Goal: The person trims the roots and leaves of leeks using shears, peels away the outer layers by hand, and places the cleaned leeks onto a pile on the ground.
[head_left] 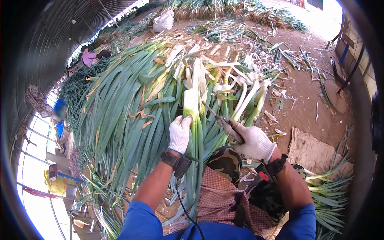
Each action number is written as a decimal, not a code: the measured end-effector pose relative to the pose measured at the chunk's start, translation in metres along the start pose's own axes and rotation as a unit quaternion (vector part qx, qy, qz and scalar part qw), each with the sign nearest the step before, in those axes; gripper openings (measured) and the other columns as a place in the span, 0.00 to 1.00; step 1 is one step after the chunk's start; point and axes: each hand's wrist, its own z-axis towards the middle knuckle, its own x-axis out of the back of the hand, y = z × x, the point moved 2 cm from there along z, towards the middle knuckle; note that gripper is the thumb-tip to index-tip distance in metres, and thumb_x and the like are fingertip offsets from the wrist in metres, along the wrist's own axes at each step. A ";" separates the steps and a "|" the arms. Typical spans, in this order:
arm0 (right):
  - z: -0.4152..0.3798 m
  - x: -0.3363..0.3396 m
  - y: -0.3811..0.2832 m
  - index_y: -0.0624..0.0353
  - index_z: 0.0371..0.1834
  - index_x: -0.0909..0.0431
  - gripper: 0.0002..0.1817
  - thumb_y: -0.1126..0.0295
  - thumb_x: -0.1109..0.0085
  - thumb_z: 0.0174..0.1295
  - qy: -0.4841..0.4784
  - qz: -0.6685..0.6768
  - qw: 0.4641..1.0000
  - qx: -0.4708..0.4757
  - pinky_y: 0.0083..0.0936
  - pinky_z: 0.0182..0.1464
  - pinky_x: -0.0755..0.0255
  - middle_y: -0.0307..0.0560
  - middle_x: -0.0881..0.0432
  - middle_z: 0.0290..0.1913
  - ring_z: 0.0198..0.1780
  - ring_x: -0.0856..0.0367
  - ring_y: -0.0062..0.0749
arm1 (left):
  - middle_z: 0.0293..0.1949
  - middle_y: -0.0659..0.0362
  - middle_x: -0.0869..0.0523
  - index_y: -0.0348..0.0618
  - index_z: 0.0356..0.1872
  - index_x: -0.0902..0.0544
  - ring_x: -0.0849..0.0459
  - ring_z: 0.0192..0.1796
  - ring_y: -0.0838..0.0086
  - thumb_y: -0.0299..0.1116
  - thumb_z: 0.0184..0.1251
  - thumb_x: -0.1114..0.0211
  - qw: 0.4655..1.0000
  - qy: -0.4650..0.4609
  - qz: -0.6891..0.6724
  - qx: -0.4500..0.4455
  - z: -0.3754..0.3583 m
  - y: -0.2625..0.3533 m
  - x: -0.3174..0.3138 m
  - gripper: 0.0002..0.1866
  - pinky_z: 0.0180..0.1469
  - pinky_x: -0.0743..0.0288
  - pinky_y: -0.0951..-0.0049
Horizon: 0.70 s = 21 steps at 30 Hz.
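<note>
Knife handle point(236, 136) hidden inside gloved right hand point(254, 142).

Daylight fills an arched shed point(60, 36) with a dirt floor point(308, 108) strewn with peelings point(280, 94).

A heaped pile of leeks point(132, 100) blocks everything ahead and to the left, with loose trimmings point(224, 72) crowding its far end. Bare dirt floor point(304, 108) to the right seems passable, up to the flat sack point(314, 152) near the right knee.
</note>
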 end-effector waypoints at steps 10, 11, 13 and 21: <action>0.073 -0.007 0.022 0.57 0.83 0.31 0.43 0.62 0.33 0.61 0.066 -0.051 0.996 -0.005 0.53 0.50 0.15 0.69 0.10 0.41 0.45 0.09 0.65 | 0.35 0.59 0.15 0.31 0.44 0.15 0.22 0.38 0.78 0.41 0.87 0.36 0.997 0.022 -0.076 0.014 -0.002 -0.005 -0.012 0.19 0.43 0.25 0.68; 0.080 -0.002 0.017 0.55 0.84 0.31 0.44 0.62 0.34 0.60 0.048 -0.059 0.997 -0.026 0.53 0.51 0.15 0.68 0.09 0.43 0.47 0.09 0.64 | 0.39 0.60 0.12 0.30 0.47 0.15 0.20 0.41 0.79 0.41 0.87 0.37 0.998 0.004 -0.054 0.027 -0.001 -0.005 -0.008 0.19 0.47 0.23 0.70; 0.094 -0.001 0.019 0.56 0.83 0.31 0.44 0.63 0.34 0.58 0.053 -0.053 0.996 -0.038 0.52 0.52 0.15 0.68 0.09 0.43 0.47 0.09 0.64 | 0.43 0.60 0.10 0.30 0.50 0.13 0.18 0.43 0.80 0.42 0.88 0.36 0.998 -0.020 -0.032 0.043 -0.001 -0.005 -0.006 0.19 0.50 0.22 0.72; 0.132 -0.003 0.037 0.62 0.81 0.29 0.43 0.64 0.35 0.57 0.092 -0.009 0.995 -0.039 0.52 0.56 0.17 0.72 0.10 0.45 0.50 0.09 0.66 | 0.45 0.60 0.09 0.33 0.54 0.12 0.14 0.44 0.78 0.31 0.77 0.26 0.974 -0.070 -0.174 0.129 0.003 0.010 -0.014 0.13 0.50 0.18 0.73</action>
